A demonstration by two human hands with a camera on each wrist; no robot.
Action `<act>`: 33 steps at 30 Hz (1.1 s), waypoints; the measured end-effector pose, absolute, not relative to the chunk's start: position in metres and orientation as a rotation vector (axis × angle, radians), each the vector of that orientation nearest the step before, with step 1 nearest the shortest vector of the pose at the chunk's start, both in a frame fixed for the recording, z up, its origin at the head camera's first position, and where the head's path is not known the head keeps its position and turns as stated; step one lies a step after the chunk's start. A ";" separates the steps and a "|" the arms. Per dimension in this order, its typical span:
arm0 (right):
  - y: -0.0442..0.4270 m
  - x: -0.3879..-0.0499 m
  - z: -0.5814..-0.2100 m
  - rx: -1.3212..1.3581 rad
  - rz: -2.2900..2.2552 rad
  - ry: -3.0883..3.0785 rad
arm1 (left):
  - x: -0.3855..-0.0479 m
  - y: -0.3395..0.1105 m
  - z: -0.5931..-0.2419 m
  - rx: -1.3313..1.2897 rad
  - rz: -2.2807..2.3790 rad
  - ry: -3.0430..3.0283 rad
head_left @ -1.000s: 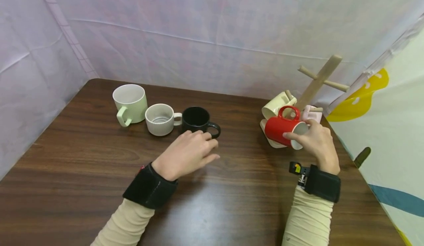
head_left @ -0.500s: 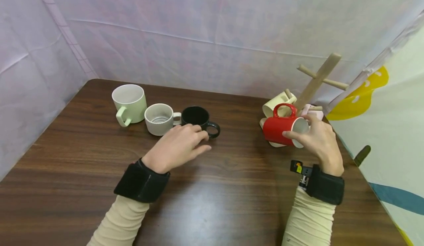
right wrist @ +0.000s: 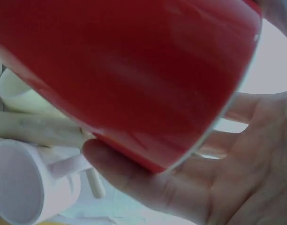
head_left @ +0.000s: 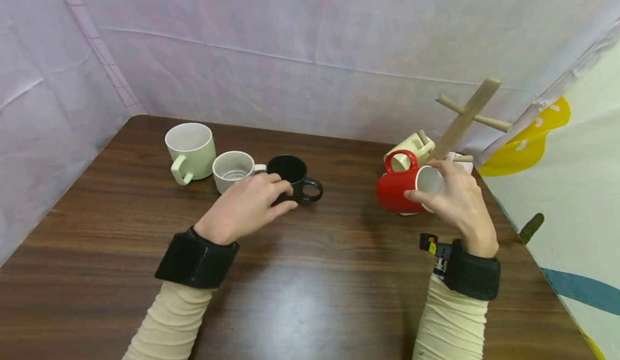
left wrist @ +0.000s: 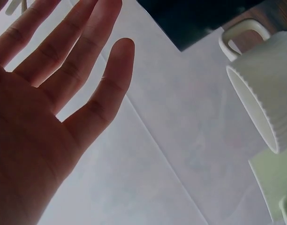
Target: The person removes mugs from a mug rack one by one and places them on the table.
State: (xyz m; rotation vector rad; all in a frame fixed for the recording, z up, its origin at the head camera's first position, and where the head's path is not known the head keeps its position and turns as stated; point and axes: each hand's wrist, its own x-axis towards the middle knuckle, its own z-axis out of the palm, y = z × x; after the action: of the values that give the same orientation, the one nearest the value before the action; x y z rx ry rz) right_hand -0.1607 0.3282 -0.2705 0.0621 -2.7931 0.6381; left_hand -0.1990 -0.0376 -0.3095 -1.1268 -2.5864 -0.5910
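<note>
My right hand (head_left: 460,204) grips the red mug (head_left: 398,192) near its rim, thumb on the near side. The mug lies sideways, mouth to the right and handle up, in front of the wooden mug stand (head_left: 457,120). In the right wrist view the red mug (right wrist: 134,70) fills the top, above the fingers (right wrist: 129,180). My left hand (head_left: 244,206) hovers with relaxed fingers before the black mug (head_left: 292,173) and the ribbed white cup (head_left: 231,170), holding nothing. The left wrist view shows that hand (left wrist: 54,93) spread, the white cup (left wrist: 270,84) at right.
A pale green mug (head_left: 192,153) stands at the left of the row. On the stand's lower pegs hang a cream mug (head_left: 411,147) and a pale pink mug (head_left: 464,163). White curtains rise behind the brown table (head_left: 315,295) and along its sides.
The red mug has moved left in my right hand, slightly away from the stand, and its handle has turned more upright. My left hand has moved left and slightly up the view.
</note>
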 end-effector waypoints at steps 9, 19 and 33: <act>0.315 -0.165 -0.271 0.194 0.750 -2.662 | -0.201 -0.044 -0.307 -1.060 -0.620 -2.648; 0.303 -0.169 -0.271 0.160 0.994 -2.584 | -0.203 -0.050 -0.307 -1.041 -0.620 -2.624; 0.274 -0.174 -0.274 0.464 1.097 -2.506 | -0.209 -0.073 -0.303 -0.940 -0.675 -2.666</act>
State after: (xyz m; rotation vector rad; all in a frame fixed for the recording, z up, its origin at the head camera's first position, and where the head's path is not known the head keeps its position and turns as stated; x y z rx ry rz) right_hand -0.1744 0.2744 -0.2743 0.4639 -2.5061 1.0975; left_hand -0.2091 -0.0733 -0.3026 -0.9395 -2.6664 -0.6755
